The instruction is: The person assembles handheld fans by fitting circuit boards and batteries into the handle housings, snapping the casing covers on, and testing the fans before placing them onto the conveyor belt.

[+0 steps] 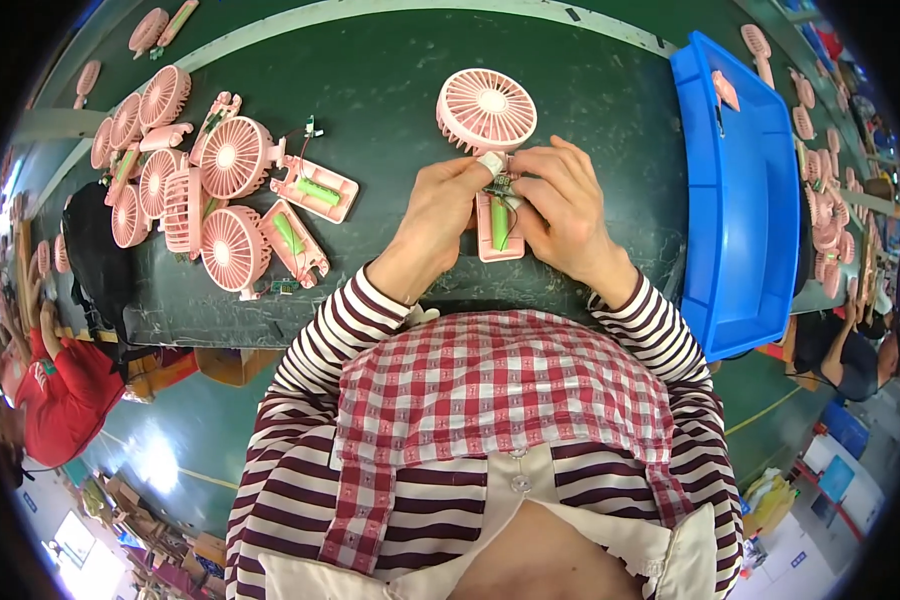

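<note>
A pink handheld fan [487, 105] lies on the green table in front of me, its round grille pointing away. Its open handle [500, 250] shows a green battery cell [499, 225]. At the neck, my left hand [438, 215] pinches a small white piece [491, 163] between thumb and finger. My right hand [566, 210] closes its fingers on the small circuit board [501, 185] at the top of the handle, close to the left fingertips. The fingers partly hide the neck and the wires.
Several pink fans [233, 157] with opened handles, cells and loose boards lie piled at the left. A blue tray [705, 200] with a pink part [726, 90] stands at the right. A black bag [100, 245] sits at the left edge. Other people work on both sides.
</note>
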Demonstrator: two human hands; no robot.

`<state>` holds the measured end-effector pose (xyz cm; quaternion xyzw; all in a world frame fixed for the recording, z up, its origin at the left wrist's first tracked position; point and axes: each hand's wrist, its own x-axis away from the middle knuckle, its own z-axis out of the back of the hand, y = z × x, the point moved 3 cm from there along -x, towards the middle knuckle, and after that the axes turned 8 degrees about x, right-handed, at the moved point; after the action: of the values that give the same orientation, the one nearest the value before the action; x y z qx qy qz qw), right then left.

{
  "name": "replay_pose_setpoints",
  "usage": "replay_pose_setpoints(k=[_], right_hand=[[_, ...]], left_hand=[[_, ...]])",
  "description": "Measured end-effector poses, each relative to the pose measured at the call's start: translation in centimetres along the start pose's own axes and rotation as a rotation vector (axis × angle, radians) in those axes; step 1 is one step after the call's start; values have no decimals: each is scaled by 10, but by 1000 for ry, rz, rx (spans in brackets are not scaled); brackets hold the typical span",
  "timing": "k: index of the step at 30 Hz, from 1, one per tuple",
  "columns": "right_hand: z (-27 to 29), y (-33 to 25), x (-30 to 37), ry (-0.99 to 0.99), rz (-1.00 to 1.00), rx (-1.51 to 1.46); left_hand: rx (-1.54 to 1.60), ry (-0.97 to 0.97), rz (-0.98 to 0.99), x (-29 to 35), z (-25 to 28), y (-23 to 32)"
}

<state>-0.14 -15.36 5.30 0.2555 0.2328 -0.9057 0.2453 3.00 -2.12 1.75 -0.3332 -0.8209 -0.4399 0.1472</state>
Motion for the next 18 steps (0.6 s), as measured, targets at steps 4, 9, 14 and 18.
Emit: replay_pose_setpoints(k=[4, 9, 14, 18], right_hand=[[0, 2, -5, -68, -41, -91], [2, 10, -12, -97, -97, -211], [6, 15, -18, -167, -212, -331], [8, 16, -21, -210, -179, -289]], left_hand=[[-12, 16, 3, -2, 1, 2], [35, 40, 23, -3, 2, 9], [106, 44, 59, -2, -1, 16], [114, 52, 75, -1, 0, 16]])
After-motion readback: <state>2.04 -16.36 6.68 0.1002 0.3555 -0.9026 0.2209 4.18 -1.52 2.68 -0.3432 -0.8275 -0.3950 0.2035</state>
